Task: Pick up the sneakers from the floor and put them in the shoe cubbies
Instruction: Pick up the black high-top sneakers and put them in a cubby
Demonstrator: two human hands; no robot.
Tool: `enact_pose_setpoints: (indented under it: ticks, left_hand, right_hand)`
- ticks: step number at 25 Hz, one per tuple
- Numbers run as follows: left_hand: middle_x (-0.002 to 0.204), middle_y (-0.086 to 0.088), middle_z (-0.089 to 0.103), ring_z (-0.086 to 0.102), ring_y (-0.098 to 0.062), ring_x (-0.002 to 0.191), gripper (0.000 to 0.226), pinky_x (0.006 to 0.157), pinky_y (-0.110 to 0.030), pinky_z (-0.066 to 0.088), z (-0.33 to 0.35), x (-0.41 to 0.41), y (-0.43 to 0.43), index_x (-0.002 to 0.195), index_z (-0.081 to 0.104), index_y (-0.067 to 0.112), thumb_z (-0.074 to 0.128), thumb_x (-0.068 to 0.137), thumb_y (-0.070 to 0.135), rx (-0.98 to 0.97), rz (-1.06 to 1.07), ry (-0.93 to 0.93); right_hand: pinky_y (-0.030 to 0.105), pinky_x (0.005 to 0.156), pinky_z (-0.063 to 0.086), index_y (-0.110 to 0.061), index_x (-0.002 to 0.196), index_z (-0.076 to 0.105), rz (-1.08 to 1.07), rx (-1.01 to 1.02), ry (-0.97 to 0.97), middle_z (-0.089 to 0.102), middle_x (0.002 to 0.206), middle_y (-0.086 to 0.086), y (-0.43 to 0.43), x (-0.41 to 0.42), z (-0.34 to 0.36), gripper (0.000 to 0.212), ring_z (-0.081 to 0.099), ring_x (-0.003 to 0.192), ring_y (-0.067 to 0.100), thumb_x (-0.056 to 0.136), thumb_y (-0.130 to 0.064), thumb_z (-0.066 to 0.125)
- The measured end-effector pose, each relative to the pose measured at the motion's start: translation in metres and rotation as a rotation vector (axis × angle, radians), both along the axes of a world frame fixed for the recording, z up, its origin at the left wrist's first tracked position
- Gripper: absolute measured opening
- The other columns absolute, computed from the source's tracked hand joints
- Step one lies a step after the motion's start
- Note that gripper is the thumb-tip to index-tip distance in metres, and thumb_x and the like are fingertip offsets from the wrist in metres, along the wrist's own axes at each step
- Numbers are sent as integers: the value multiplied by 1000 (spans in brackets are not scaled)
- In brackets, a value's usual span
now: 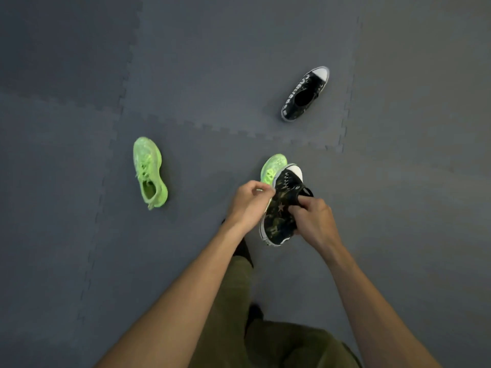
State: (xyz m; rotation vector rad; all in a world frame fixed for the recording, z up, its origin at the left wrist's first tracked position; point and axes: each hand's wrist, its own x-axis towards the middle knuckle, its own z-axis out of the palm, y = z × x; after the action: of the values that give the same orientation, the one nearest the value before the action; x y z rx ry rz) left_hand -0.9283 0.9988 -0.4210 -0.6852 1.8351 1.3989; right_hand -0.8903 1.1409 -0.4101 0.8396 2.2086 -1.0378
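Note:
A dark camouflage sneaker with a white toe cap (pixel 282 208) is held above the floor; my right hand (pixel 312 221) grips it at the collar. My left hand (pixel 251 200) is closed beside it and seems to pinch a neon green sneaker (pixel 273 167), mostly hidden behind the hand and the dark sneaker. A second neon green sneaker (pixel 149 172) lies on the floor to the left. The matching dark sneaker (pixel 305 94) lies on the floor farther away, to the upper right. No shoe cubbies are in view.
The floor is made of grey interlocking foam mats (pixel 212 75). My legs in olive trousers (pixel 239 301) and dark shoes stand below the hands.

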Motion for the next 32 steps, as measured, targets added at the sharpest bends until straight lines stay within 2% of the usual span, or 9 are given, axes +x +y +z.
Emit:
enact_pose_setpoints:
  ticks: [4, 7, 12, 17, 20, 22, 25, 29, 32]
  left_hand:
    - [109, -5, 74, 68, -22, 98, 23, 95, -36, 52, 10, -98, 66, 107, 71, 16, 66, 89, 31, 23, -161, -34]
    - [110, -5, 73, 68, -23, 104, 22, 97, -38, 53, 9, -152, 112, 106, 71, 19, 65, 89, 31, 30, -207, -35]
    - [107, -8, 73, 64, -18, 86, 17, 80, -31, 54, -17, -219, 177, 105, 71, 15, 63, 93, 23, -13, -150, -83]
    - [104, -8, 74, 65, -20, 88, 8, 92, -44, 56, -72, -278, 225, 94, 71, 21, 64, 91, 23, -56, -138, -124]
    - [92, 4, 70, 65, -19, 92, 6, 92, -37, 53, -117, -316, 239, 87, 70, 26, 65, 88, 23, -155, -173, -54]
    - [96, 4, 71, 67, -19, 98, 7, 94, -33, 51, -153, -339, 242, 91, 68, 28, 66, 84, 27, -247, -208, 3]
    - [116, 2, 70, 66, -19, 107, 31, 100, -35, 50, -214, -366, 240, 108, 64, 28, 65, 78, 33, -378, -273, 31]
    - [117, 3, 64, 62, -21, 111, 44, 92, -29, 47, -281, -375, 229, 126, 56, 22, 64, 82, 24, -469, -369, 21]
    - [107, 8, 60, 63, -19, 107, 45, 88, -30, 50, -306, -367, 222, 127, 54, 21, 64, 83, 18, -427, -417, -5]
  right_hand:
    - [49, 67, 60, -9, 75, 62, -100, 11, 10, 68, 69, 15, 50, -80, 3, 17, 67, 73, 36, 72, -23, 53]
    - [49, 66, 60, -20, 69, 60, -111, -6, 24, 64, 63, 9, 83, -126, -3, 10, 66, 70, 35, 74, -22, 52]
    - [36, 60, 48, -17, 65, 57, -106, -17, -20, 61, 64, 4, 145, -204, -32, 15, 61, 71, 33, 79, -18, 51]
    - [36, 69, 52, -15, 72, 61, -113, 14, -36, 65, 72, 5, 198, -267, -73, 15, 63, 77, 32, 81, -17, 50]
    - [43, 71, 56, -16, 64, 53, -158, 73, -34, 65, 71, 8, 219, -300, -108, 20, 64, 74, 34, 84, -15, 48]
    - [46, 70, 56, -18, 62, 49, -185, 122, -15, 65, 70, 8, 226, -317, -137, 23, 64, 73, 34, 84, -13, 48]
    - [41, 63, 48, -18, 62, 44, -212, 189, 9, 58, 64, 4, 220, -327, -198, 25, 62, 71, 36, 87, -12, 45]
    - [38, 63, 36, -19, 75, 54, -218, 242, 32, 68, 80, 15, 185, -331, -275, 21, 63, 80, 42, 90, -12, 42]
    - [40, 64, 42, -16, 103, 66, -181, 173, 6, 71, 88, 17, 150, -326, -310, 27, 65, 86, 44, 91, -11, 42]
